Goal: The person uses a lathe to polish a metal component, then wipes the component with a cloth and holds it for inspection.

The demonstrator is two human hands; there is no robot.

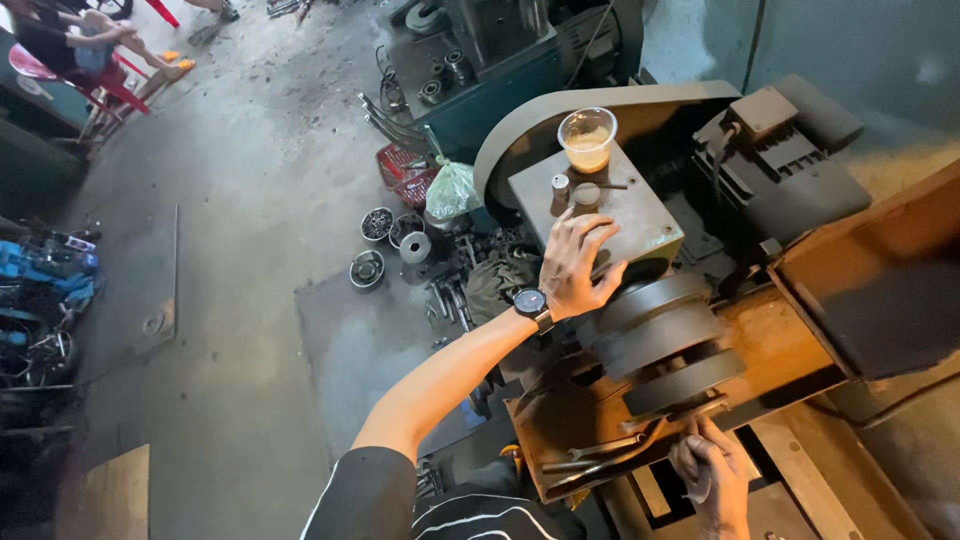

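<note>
Fingers (585, 232) of the left hand (572, 268) are spread and open, resting on the edge of the grey block (620, 215) just above the stepped pulley (665, 340); they grip nothing. A dark watch (531, 302) sits on that wrist, just left of the pulley. Below the pulley, the right hand (712, 475) is curled at the pulley's lower rim, its fingertips touching a dark part there; whether it grips something I cannot tell, since the fingers hide what lies under them.

The pulley is dark grey, with several steps, and sits on a rusty orange machine bed (775, 345) that runs to its right. On the grey block above the pulley stands a clear plastic cup (587, 140) with a light brown drink, and between cup and pulley sit two small metal caps (573, 190). Right of the pulley and higher is a dark motor (785, 165). Just below and left of the pulley, wrenches (600, 455) lie on the rusty plate.

Left of the pulley, on the concrete floor (230, 300), lie round metal bowls (378, 245) of small parts, a clear plastic bag (452, 190) and a red basket (405, 172). Far up and left of the pulley, another person (85, 40) sits on a red chair.
</note>
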